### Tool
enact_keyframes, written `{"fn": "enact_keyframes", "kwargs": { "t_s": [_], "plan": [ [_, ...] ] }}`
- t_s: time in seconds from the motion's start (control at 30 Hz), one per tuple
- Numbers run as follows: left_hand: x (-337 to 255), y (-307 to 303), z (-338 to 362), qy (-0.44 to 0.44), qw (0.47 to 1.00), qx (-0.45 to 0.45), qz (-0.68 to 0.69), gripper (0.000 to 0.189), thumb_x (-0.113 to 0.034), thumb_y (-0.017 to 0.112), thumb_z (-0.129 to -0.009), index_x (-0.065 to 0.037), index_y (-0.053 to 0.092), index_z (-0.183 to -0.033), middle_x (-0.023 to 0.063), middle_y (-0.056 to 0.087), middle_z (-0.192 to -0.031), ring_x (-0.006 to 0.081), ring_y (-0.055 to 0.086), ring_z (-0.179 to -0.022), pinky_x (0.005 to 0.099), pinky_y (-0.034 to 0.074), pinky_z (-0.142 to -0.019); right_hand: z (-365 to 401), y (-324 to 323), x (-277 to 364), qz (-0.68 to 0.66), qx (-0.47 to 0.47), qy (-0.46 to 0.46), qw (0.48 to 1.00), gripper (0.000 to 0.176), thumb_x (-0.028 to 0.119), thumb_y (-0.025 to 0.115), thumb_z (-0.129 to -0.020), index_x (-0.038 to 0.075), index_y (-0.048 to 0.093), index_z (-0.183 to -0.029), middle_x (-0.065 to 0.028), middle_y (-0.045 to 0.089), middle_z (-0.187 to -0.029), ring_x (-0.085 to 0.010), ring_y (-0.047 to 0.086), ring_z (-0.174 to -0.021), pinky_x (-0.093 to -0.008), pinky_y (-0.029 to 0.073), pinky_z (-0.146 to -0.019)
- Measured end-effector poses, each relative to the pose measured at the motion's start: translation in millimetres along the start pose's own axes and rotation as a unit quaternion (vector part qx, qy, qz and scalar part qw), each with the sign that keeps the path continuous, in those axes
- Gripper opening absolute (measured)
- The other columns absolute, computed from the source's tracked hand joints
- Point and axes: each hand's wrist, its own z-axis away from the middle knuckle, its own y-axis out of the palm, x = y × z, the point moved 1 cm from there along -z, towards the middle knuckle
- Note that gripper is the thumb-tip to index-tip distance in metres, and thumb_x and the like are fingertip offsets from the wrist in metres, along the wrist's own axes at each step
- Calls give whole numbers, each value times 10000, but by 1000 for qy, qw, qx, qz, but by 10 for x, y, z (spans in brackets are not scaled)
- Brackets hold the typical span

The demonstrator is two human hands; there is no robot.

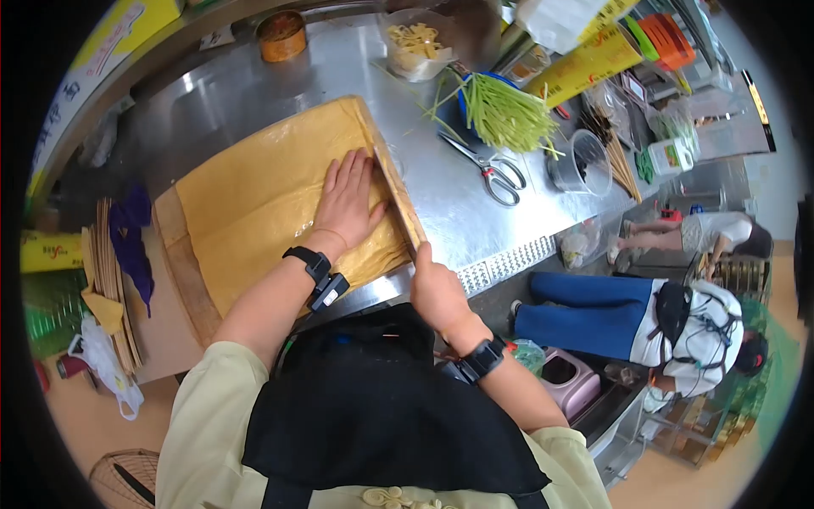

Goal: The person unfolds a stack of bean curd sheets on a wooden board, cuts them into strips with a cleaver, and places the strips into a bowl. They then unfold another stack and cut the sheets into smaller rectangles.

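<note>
A person's left hand (346, 199) presses flat, its grip released, on a broad yellow sheet (263, 178) spread over a wooden board (180, 267) on the steel surface (449, 208). The right hand (441, 293), its grip clenched, holds the near end of a long narrow strip (397, 185) along the board's right side; whether it is a blade is unclear. Open scissors (489, 172) lie near cut green stems (513, 114).

Gap between board (180, 276) and scissors (489, 168), greens (511, 114) behind, clear tub (599, 159) alongside
</note>
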Motion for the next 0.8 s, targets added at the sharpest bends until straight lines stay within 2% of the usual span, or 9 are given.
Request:
{"fn": "enact_keyframes", "kwargs": {
  "t_s": [0.2, 0.3, 0.6, 0.8],
  "plan": [
    [-12, 2, -1, 14, 1000, 5, -4, 739, -402, 546, -884, 63, 324, -1414, 205, 283, -1505, 313, 184, -1434, 447, 83, -1182, -16, -92, -92, -25, -10, -14, 1000, 333, 60, 504, -841, -61, 365, -1118, -271, 627, -739, -460, 619, -690, -536, 494, -644],
    [-14, 1, -2, 19, 1000, 8, -2, 738, -401, 541, -888, 63, 318, -1416, 212, 278, -1505, 314, 177, -1437, 452, 81, -1181, 39, -202, -102, -36, 4, -9, 999, 232, 9, 457, -836, -35, 391, -1055, -287, 636, -759, -467, 637, -754, -531, 505, -675],
    [-40, -5, -1, 23, 1000, 5, -19, 768, -411, 536, -891, 56, 269, -1439, 200, 256, -1522, 305, 176, -1440, 451, 89, -1180, -145, -166, -54, -39, -28, -21, 999, 217, 29, 481, -840, -13, 413, -1042, -277, 642, -762, -448, 648, -740, -520, 518, -668],
    [1, 35, 4, 29, 1000, 2, 2, 752, -398, 540, -889, 56, 284, -1430, 222, 272, -1509, 337, 199, -1429, 468, 101, -1175, -246, -263, -183, -74, -50, -32, 995, 193, 61, 487, -861, -14, 409, -1020, -279, 634, -741, -455, 640, -720, -534, 510, -657]
  ]
}}
